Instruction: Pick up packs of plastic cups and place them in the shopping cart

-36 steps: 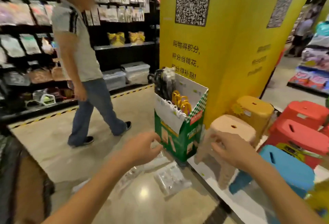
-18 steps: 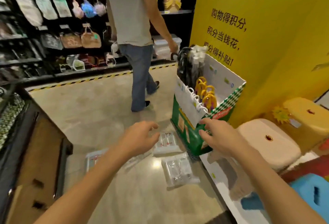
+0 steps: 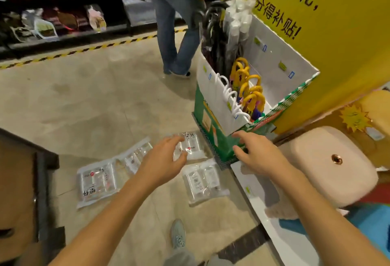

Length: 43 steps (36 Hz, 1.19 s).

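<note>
Several clear plastic packets lie on the shop floor. My left hand (image 3: 162, 158) hovers with loosely spread fingers over the far packet (image 3: 195, 146), holding nothing. A second packet (image 3: 202, 181) lies just right of that hand, and a third packet (image 3: 97, 183) lies to its left with another packet (image 3: 137, 156) beside it. My right hand (image 3: 257, 153) reaches out with relaxed fingers in front of the lower corner of a green and white cardboard bin (image 3: 219, 139). The bin holds yellow-handled umbrellas (image 3: 249, 90) and dark umbrellas (image 3: 213, 33).
A person in jeans (image 3: 177, 29) walks on the far side of the bin. A yellow pillar (image 3: 329, 33) rises behind it. A cream stool (image 3: 329, 166) stands right of my right hand on a white platform (image 3: 280, 236). A dark counter (image 3: 23, 191) stands left. My shoe (image 3: 178, 233) shows below.
The view has tilted down and closer to the floor. Both hands have reached lower and further forward, the left over the far packet. The person in jeans has walked on past the bin.
</note>
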### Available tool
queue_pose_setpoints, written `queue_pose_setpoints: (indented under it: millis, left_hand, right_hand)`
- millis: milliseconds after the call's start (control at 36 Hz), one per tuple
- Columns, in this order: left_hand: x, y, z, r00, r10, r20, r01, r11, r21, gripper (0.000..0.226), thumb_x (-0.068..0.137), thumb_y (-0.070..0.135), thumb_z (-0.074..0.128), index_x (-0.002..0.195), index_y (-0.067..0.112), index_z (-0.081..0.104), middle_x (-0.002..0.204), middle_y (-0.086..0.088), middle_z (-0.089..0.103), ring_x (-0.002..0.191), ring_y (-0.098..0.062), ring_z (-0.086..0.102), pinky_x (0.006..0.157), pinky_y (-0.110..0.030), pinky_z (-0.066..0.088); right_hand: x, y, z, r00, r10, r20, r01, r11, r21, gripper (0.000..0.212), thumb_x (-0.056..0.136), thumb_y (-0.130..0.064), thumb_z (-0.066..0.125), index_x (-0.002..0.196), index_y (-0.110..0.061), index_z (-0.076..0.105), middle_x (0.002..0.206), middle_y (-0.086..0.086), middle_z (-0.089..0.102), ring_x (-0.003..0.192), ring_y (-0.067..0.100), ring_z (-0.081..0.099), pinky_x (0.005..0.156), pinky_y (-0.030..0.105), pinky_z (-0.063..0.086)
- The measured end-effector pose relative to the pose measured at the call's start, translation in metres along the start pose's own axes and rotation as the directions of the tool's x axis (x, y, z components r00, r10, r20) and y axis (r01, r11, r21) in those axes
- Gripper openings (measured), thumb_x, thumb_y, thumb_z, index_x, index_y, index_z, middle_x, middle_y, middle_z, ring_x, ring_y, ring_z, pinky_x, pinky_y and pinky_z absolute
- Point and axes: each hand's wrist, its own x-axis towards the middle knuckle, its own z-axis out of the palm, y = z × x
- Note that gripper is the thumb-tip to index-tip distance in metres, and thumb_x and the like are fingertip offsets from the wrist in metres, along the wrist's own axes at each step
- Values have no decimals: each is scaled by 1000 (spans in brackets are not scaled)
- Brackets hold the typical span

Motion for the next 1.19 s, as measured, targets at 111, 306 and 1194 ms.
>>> queue_pose_setpoints:
  millis: [111, 306, 1194]
  left_hand:
    - [33, -14, 27, 998, -45, 35, 46, 999, -29, 49, 95, 39, 53, 142, 33, 44, 133, 1, 54, 113, -18, 58, 93, -37, 48]
    - [83, -56, 111, 988, -139, 65, 146, 982, -117, 53, 96, 39, 51, 146, 37, 36, 139, 3, 50, 123, -17, 51, 97, -35, 44]
    - [215, -391, 714, 867, -465, 177, 493, 754, -434, 67, 101, 39, 43, 146, 61, -2, 136, 0, 35, 101, 23, 39, 78, 4, 35]
  right_hand:
    - [36, 22, 26, 999, 18, 47, -20, 999, 34, 45, 94, -48, 45, 137, -33, 43, 121, 0, 63, 106, 23, 63, 81, 47, 56]
    - [101, 73, 104, 991, 16, 133, -36, 989, 143, 43, 97, -40, 50, 139, -29, 47, 122, 4, 63, 106, 23, 62, 83, 40, 52]
    - [308, 326, 734, 950, 29, 310, -229, 742, 630, 64, 101, -26, 53, 153, -42, 19, 135, -34, 41, 111, -23, 50, 79, -1, 43]
